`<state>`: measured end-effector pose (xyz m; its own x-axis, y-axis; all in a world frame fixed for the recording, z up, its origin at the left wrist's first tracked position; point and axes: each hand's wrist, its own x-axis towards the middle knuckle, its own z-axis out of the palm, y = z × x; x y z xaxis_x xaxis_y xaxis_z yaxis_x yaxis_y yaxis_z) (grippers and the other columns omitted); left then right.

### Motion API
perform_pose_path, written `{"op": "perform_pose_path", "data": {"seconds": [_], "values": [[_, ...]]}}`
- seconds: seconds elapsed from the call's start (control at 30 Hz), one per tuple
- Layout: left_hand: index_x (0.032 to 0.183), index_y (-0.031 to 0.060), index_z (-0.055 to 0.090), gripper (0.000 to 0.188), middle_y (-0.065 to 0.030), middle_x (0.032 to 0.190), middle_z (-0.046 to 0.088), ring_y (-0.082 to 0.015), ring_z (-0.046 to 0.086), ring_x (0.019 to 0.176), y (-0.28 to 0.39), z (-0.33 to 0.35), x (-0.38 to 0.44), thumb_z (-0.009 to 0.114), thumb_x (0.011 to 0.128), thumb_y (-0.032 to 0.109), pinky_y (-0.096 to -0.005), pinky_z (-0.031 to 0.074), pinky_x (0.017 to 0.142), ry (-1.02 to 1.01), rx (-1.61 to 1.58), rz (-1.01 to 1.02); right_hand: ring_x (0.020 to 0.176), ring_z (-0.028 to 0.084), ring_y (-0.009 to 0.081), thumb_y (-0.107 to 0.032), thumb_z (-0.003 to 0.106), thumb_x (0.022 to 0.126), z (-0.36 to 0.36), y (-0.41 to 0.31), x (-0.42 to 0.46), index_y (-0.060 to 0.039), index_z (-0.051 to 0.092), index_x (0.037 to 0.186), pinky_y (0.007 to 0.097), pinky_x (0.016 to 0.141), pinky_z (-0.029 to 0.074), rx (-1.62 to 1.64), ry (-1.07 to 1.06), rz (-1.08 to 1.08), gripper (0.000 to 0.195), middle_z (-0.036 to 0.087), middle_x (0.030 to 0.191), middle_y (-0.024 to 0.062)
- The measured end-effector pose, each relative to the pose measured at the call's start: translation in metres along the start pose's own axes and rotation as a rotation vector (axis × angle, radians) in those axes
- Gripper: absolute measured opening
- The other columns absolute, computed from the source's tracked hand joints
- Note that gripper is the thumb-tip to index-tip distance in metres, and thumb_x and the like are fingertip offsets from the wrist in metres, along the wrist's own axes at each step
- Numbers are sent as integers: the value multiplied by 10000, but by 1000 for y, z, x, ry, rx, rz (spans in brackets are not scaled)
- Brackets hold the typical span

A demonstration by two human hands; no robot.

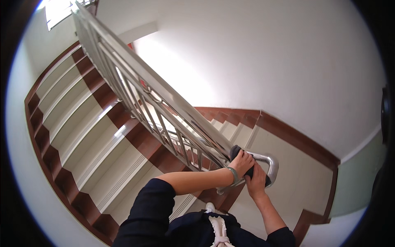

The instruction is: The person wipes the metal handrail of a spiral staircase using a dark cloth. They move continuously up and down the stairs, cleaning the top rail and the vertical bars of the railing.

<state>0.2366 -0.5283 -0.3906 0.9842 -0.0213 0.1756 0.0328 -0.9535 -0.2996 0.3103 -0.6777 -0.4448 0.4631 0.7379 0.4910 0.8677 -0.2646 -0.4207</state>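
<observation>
A stainless steel handrail [185, 106] slants from the upper left to a curved end [274, 165] in front of me. A dark cloth [235, 151] lies wrapped about the lower part of this rail. My left hand [242, 163], with a green bangle at the wrist, presses on the cloth and rail from above. Close against it, my right hand [256, 181] grips the cloth on the near side of the bend. Parts of the cloth are hidden under my fingers.
Pale stairs with brown borders [101, 157] rise on the left beside metal balusters [180, 140]. Another flight [237, 132] descends beyond the railing. A pale landing floor [287, 173] and a white wall [277, 61] lie to the right. A window [58, 14] shines at upper left.
</observation>
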Motion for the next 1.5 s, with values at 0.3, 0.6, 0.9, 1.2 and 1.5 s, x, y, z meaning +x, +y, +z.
{"op": "perform_pose_path", "data": {"seconds": [0.3, 0.6, 0.9, 1.2, 1.5], "values": [[1189, 94, 576, 546, -71, 1126, 600, -251, 532, 1124, -131, -38, -52, 748, 717, 309, -398, 358, 1009, 190, 170, -167, 1111, 557, 419, -238, 731, 818, 42, -92, 119, 54, 401, 1357, 500, 934, 445, -26, -60, -204, 696, 553, 1252, 256], [1287, 152, 499, 734, -60, 1250, 531, -256, 437, 1277, -259, -103, -105, 831, 658, 334, -395, 285, 1091, 32, 304, -406, 1091, 577, 434, -257, 697, 866, 73, -212, 242, 84, 396, 1334, 493, 908, 484, 85, -37, -354, 653, 552, 1241, 266], [1386, 192, 465, 865, -117, 1441, 454, -335, 337, 1409, -365, -146, -135, 878, 639, 337, -470, 214, 1186, -28, 301, -609, 1038, 615, 393, -331, 669, 889, 108, -294, 343, 77, 350, 1363, 497, 868, 513, 59, -59, -441, 702, 557, 1192, 235], [1448, 265, 407, 1119, -155, 1549, 329, -401, 206, 1479, -449, -161, -150, 945, 477, 409, -560, 200, 1181, -115, 305, -816, 1033, 652, 377, -366, 629, 914, 112, -363, 408, 75, 360, 1343, 446, 865, 561, 81, -153, -468, 671, 584, 1183, 252], [1416, 234, 443, 1129, -73, 1470, 454, -412, 308, 1431, -461, -165, -142, 963, 428, 401, -579, 298, 1118, -202, 396, -749, 963, 664, 432, -362, 586, 927, 119, -366, 414, 6, 414, 1338, 496, 848, 545, 171, -119, -404, 577, 619, 1117, 266]]}}
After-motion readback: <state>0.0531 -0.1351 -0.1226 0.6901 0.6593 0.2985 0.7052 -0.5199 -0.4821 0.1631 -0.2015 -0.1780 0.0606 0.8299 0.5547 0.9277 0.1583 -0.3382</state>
